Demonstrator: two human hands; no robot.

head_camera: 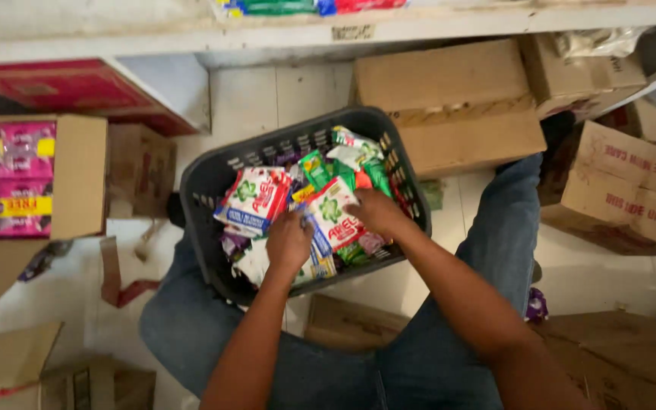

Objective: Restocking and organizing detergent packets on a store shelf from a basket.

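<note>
At nine o'clock an open cardboard box (77,178) shows pink packets (9,175); at centre a dark plastic basket (214,178) rests on the person's lap, full of sachets; sorting here goes best, I judge, by lifting one sachet clear before gripping another, so the pile stays put; the left hand (288,243) curls narrow, fingers pinching a blue-edged sachet (316,254); the right hand (377,212) lies flatter, fingers half open, pressing on a white-and-red sachet (334,214); at two o'clock sit closed brown cartons (449,99).
</note>
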